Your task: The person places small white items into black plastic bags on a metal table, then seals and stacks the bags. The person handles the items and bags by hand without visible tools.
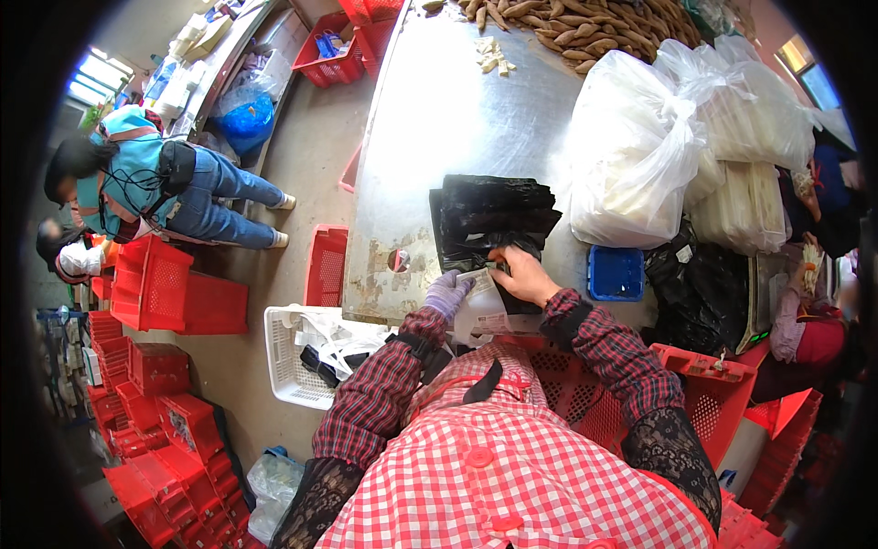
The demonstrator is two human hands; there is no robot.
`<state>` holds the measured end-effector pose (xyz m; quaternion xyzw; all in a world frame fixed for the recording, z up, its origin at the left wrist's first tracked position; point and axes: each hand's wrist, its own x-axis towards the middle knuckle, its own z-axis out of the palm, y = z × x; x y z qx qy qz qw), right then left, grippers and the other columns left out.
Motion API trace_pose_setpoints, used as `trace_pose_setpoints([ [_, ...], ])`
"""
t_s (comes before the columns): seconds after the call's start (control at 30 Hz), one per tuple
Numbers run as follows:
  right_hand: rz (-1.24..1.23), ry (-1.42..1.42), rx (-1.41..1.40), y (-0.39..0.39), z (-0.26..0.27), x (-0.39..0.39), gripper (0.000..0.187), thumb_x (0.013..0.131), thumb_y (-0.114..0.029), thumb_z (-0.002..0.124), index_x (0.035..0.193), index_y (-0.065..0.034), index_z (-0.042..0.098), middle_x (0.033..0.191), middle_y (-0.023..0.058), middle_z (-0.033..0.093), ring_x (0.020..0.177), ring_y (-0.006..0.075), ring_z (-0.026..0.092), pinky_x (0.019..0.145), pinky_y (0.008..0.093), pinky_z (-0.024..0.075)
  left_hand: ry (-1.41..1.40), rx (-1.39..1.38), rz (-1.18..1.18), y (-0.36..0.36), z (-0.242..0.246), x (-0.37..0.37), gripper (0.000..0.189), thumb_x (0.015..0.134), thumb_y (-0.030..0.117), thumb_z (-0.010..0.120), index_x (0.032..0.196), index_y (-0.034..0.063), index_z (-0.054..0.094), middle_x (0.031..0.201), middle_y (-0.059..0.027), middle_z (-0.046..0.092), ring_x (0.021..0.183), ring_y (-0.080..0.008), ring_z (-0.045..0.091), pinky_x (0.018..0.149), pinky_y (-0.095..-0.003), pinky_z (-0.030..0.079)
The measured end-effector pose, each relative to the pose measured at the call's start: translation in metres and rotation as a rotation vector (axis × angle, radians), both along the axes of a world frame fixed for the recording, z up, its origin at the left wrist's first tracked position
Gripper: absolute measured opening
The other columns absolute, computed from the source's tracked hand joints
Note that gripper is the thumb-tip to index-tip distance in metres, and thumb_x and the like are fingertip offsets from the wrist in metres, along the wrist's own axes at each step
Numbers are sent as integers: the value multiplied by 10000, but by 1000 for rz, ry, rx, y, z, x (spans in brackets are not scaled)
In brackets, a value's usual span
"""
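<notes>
My left hand (447,295), in a pale purple glove, grips the edge of a strip of white printed labels (485,302) that hangs over the near edge of the metal table (439,123). My bare right hand (524,276) pinches the crumpled edge of a black plastic bag (507,241) just right of the labels. Beneath and beyond both hands lies a flat stack of black plastic bags (495,199). What exactly sits between the right fingertips is partly hidden.
Filled white plastic bags (631,158) and a blue tray (615,274) are on the right. Long brown roots (590,31) are heaped at the far end. A white basket (295,391) stands left, near red crates (158,425). Other people (137,171) work on both sides.
</notes>
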<state>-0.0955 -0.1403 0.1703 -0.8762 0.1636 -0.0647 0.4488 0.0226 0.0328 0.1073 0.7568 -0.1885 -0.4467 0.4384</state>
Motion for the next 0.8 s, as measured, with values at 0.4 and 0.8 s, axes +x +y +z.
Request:
trace_pose_setpoints([
  [0.4,484,-8,-649,15,-23,-22,539,848,-200,577,1351,-54,451,1406,91,468,1226,255,486,1050,418,339,168,397,70,2,-9,1,572,847,491,633,1108,-18,625,983,-193,684,938,-322,653,811,-406,501],
  [0.8,535,140,-506,1,-19,-23,508,832,-169,590,1319,-74,485,1229,112,577,1132,279,540,1031,436,362,231,369,-207,-3,17,-7,220,855,251,686,786,46,643,616,-27,606,491,-142,537,463,-300,432],
])
